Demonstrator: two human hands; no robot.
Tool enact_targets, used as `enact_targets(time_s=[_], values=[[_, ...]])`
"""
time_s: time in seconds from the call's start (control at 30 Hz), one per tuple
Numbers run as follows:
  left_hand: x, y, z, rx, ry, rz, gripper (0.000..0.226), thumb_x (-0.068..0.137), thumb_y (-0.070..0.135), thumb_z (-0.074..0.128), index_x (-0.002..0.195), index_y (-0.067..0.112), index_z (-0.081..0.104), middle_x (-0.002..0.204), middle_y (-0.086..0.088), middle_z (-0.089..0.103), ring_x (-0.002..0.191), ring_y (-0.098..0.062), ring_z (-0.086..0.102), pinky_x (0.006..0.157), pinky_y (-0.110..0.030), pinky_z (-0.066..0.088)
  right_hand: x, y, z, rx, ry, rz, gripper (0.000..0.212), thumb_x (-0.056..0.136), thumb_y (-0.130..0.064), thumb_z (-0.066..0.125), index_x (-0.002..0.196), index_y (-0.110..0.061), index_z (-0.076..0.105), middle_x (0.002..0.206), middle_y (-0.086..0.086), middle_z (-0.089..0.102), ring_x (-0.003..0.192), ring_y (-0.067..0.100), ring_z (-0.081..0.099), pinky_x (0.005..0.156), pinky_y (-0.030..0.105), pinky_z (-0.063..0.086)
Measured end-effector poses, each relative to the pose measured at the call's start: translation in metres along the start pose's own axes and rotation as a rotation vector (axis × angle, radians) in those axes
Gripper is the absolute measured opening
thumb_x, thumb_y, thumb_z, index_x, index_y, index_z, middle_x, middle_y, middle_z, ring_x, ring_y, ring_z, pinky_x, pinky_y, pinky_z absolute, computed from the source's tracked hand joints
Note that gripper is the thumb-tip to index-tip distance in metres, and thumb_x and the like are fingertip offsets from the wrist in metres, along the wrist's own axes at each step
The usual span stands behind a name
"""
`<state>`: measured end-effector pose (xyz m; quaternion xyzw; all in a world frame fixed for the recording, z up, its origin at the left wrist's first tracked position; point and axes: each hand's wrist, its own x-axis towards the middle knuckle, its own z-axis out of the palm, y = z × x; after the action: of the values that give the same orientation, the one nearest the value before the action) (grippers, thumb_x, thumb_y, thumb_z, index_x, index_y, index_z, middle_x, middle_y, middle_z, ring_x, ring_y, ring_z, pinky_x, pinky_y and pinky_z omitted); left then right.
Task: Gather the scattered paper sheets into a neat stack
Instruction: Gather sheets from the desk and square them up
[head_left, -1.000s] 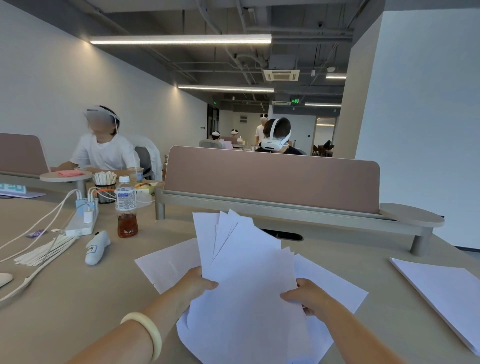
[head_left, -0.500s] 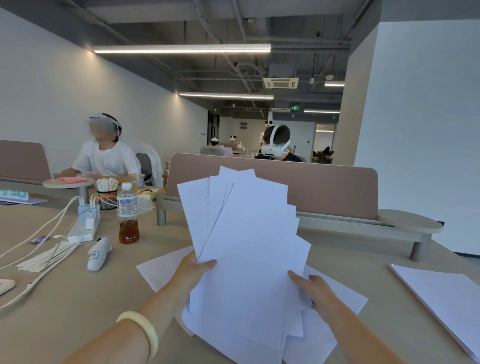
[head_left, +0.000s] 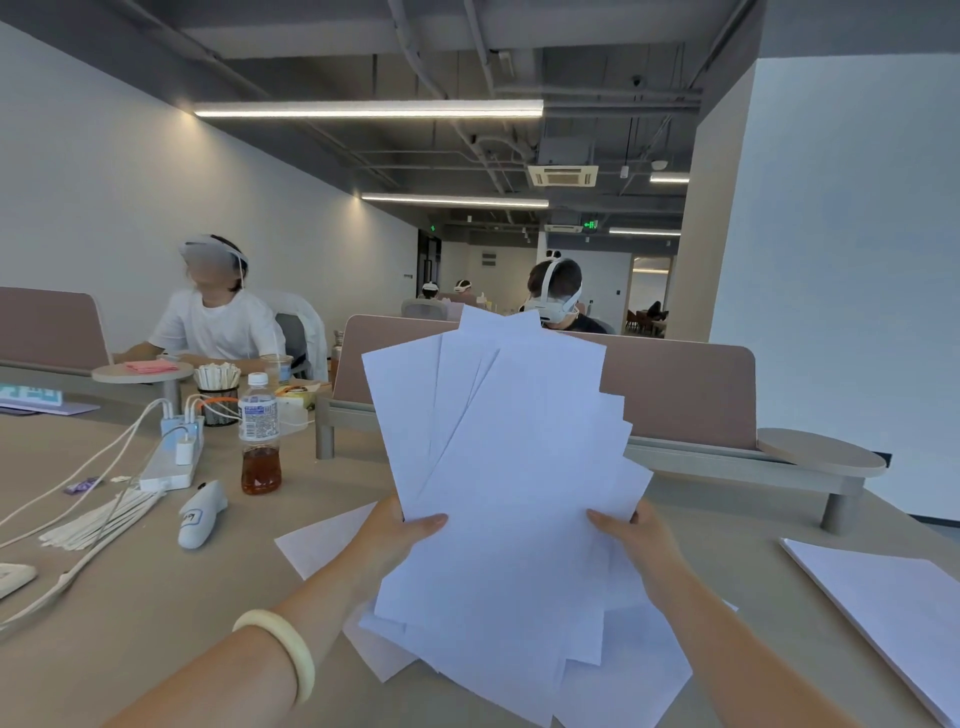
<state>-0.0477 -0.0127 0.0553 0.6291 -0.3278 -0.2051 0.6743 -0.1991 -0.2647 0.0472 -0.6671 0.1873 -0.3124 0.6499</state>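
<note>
A fanned bundle of white paper sheets stands nearly upright in front of me, its edges uneven and splayed. My left hand grips the bundle's left edge, thumb on the front. My right hand holds the right edge. A few more white sheets lie flat on the beige table under the bundle, one sticking out to the left, others at the lower right. A separate neat pile of sheets lies at the table's right edge.
On the left stand a tea bottle, a power strip with cables, a white handheld device and a cup of sticks. A brown desk divider runs behind the papers. Persons wearing headsets sit beyond it.
Both hands have raised the bundle from low over the table to nearly upright. The sheets have fanned out higher, now covering part of the divider.
</note>
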Motion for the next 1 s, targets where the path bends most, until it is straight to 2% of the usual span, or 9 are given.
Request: enact_targets(time_s=[0.13,0.23,0.3,0.43,0.53,0.63,0.8,0.9,1.0], values=[[0.002,0.004,-0.004,0.007,-0.004,0.007,0.038,0.085,0.010,0.067,0.122,0.019,0.060,0.115,0.002,0.070,0.106,-0.014,0.067,0.088,-0.030,0.054,0.002,-0.009,-0.004,0.055,-0.065,-0.050,0.048,0.074,-0.013,0.079,0.119,-0.015,0.061,0.113,0.003,0.071,0.103,0.022,0.069,0.092,0.042,0.052],[0.004,0.004,-0.004,0.040,-0.022,0.020,0.036,0.082,0.008,0.070,0.113,0.025,0.063,0.105,0.010,0.073,0.098,-0.004,0.069,0.084,-0.023,0.055,0.000,-0.013,-0.002,0.046,-0.146,-0.029,0.048,0.073,-0.020,0.080,0.118,-0.016,0.064,0.113,0.001,0.072,0.106,0.021,0.067,0.096,0.040,0.050],[0.006,0.002,-0.003,0.077,-0.033,0.018,0.039,0.080,0.009,0.072,0.114,0.027,0.062,0.106,0.013,0.072,0.101,-0.004,0.067,0.091,-0.026,0.052,0.000,-0.013,0.000,0.025,-0.173,-0.025,0.043,0.075,-0.018,0.078,0.116,-0.014,0.065,0.111,0.002,0.072,0.105,0.021,0.067,0.093,0.036,0.051],[0.006,-0.005,0.002,0.101,0.012,0.044,0.056,0.071,0.020,0.078,0.122,0.022,0.057,0.119,0.004,0.067,0.113,-0.015,0.062,0.104,-0.040,0.045,-0.004,-0.008,0.008,0.077,-0.183,-0.026,0.042,0.075,-0.005,0.077,0.115,-0.009,0.063,0.109,0.007,0.073,0.097,0.020,0.071,0.074,0.023,0.056],[0.007,-0.008,0.004,0.103,0.056,0.049,0.059,0.072,0.026,0.078,0.125,0.020,0.055,0.120,0.002,0.066,0.114,-0.017,0.062,0.105,-0.043,0.044,-0.004,-0.006,0.012,0.113,-0.142,-0.009,0.046,0.076,-0.001,0.075,0.118,-0.008,0.059,0.112,0.008,0.071,0.100,0.023,0.069,0.080,0.030,0.056],[0.008,-0.008,0.004,0.084,0.082,0.058,0.043,0.084,0.020,0.070,0.125,0.020,0.056,0.118,0.005,0.066,0.112,-0.015,0.062,0.105,-0.041,0.044,-0.006,-0.010,0.014,0.117,-0.121,-0.033,0.072,0.061,-0.018,0.085,0.126,-0.012,0.054,0.117,0.005,0.069,0.106,0.024,0.067,0.093,0.042,0.052],[0.011,0.004,0.010,0.009,0.175,0.109,0.022,0.090,0.018,0.061,0.111,0.025,0.060,0.103,0.014,0.066,0.103,-0.015,0.063,0.094,-0.033,0.049,-0.008,-0.025,0.024,0.088,-0.154,-0.057,0.035,0.083,-0.013,0.071,0.117,-0.013,0.064,0.112,0.004,0.072,0.103,0.023,0.069,0.094,0.041,0.052],[0.013,0.013,0.012,-0.038,0.232,0.139,0.015,0.092,0.019,0.059,0.105,0.027,0.058,0.096,0.016,0.064,0.093,-0.007,0.061,0.075,-0.020,0.048,-0.008,-0.041,0.028,0.083,-0.165,-0.095,0.033,0.083,-0.015,0.071,0.115,-0.014,0.066,0.112,0.004,0.072,0.104,0.023,0.069,0.095,0.042,0.052],[0.015,0.017,0.012,-0.037,0.252,0.139,0.014,0.092,0.022,0.059,0.104,0.027,0.059,0.097,0.013,0.065,0.092,-0.008,0.061,0.079,-0.024,0.048,-0.008,-0.048,0.029,0.073,-0.163,-0.141,0.043,0.079,-0.016,0.076,0.119,-0.020,0.063,0.113,-0.001,0.072,0.105,0.018,0.068,0.091,0.036,0.053]])
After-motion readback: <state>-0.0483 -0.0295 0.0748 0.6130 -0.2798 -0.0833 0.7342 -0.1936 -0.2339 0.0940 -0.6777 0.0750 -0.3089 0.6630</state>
